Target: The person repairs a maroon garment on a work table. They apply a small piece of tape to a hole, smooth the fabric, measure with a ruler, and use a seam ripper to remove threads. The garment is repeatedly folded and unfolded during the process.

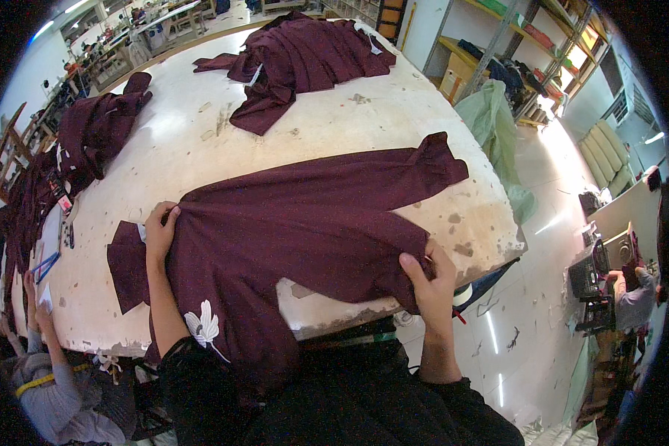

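Note:
A dark burgundy garment lies spread over the near part of the table, and its near side hangs over the front edge toward me. A white flower motif shows on the hanging part. My left hand pinches the garment's upper left edge between thumb and fingers. At the lower right corner, my right hand is closed on the cloth, thumb on top and fingers partly hidden. Left of my left hand, a flap of the same cloth lies on the table with a small white label beside it.
On the pale, worn table stand a burgundy garment pile at the back and another heap at the left. Blue-handled scissors lie near a co-worker at lower left. Shelves and green sheeting are to the right.

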Tool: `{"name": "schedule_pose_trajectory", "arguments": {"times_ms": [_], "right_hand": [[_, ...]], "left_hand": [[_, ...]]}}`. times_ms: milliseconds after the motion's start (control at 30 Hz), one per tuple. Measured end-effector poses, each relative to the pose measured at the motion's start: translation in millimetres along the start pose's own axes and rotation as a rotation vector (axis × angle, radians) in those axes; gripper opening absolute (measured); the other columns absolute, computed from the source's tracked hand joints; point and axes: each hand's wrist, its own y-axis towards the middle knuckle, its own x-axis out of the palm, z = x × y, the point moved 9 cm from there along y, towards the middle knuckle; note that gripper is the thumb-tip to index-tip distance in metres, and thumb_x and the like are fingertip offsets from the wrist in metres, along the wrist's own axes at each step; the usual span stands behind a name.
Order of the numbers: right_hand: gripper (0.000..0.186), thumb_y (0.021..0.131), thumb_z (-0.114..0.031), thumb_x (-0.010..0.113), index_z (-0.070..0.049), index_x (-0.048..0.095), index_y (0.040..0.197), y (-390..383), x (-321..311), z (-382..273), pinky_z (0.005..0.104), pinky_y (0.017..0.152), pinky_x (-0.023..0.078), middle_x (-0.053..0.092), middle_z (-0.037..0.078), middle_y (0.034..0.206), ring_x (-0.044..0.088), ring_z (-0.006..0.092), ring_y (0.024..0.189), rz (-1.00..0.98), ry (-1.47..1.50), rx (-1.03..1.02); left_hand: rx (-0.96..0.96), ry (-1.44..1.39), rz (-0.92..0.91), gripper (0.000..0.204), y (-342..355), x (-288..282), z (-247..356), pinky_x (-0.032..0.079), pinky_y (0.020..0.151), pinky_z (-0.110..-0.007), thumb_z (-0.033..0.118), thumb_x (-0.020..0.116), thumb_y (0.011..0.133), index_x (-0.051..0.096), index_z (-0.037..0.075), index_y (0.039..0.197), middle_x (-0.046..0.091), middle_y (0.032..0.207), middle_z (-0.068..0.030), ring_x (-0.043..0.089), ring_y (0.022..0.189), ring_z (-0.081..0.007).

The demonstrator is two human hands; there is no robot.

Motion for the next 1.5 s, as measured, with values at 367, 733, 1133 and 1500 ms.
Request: {"name": "schedule_pose_trajectory", "arguments": {"times_ms": [367, 733, 1133, 1500], "right_hand": [[0.032, 0.079, -0.020, 0.066, 0.001, 0.059, 0.103, -4, 34, 39, 0.0353, 0.083, 0.046, 0.062, 0.014, 0.099, 0.060, 0.0246, 0.094, -0.251, -0.162, 0.148], [0.024, 0.076, -0.003, 0.063, 0.002, 0.062, 0.098, 5, 30, 45, 0.0277, 0.079, 0.044, 0.063, 0.007, 0.095, 0.057, 0.0143, 0.086, -0.137, 0.353, 0.169], [0.043, 0.086, -0.008, 0.053, 0.001, 0.039, 0.125, 7, 41, 56, 0.0358, 0.090, 0.044, 0.050, 0.013, 0.119, 0.053, 0.0234, 0.106, -0.113, 0.742, 0.437], [0.049, 0.084, -0.011, 0.060, 0.004, 0.039, 0.125, 6, 47, 77, 0.0372, 0.087, 0.047, 0.051, 0.018, 0.119, 0.055, 0.0260, 0.104, -0.437, 0.663, 0.538]], "left_hand": [[0.010, 0.062, -0.003, 0.013, -1, 0, 3, 0.041, 0.077, -0.030, 0.012, 0.057, 0.083, 0.058, 0.000, 0.086, 0.059, 0.081, -0.0097, 0.055, 0.082, -0.0229], [-0.053, 0.024, -0.020, 0.014, -2, -2, 4, 0.040, 0.079, -0.030, 0.013, 0.057, 0.083, 0.058, 0.000, 0.087, 0.059, 0.082, -0.0092, 0.055, 0.082, -0.0219], [-0.031, -0.003, -0.032, 0.014, -2, 1, -1, 0.039, 0.079, -0.031, 0.014, 0.057, 0.084, 0.059, 0.000, 0.087, 0.058, 0.081, -0.0089, 0.053, 0.081, -0.0221], [-0.021, 0.016, -0.021, 0.014, -1, 3, -3, 0.040, 0.078, -0.031, 0.013, 0.057, 0.083, 0.059, 0.000, 0.088, 0.059, 0.083, -0.0097, 0.054, 0.082, -0.0228]]}}
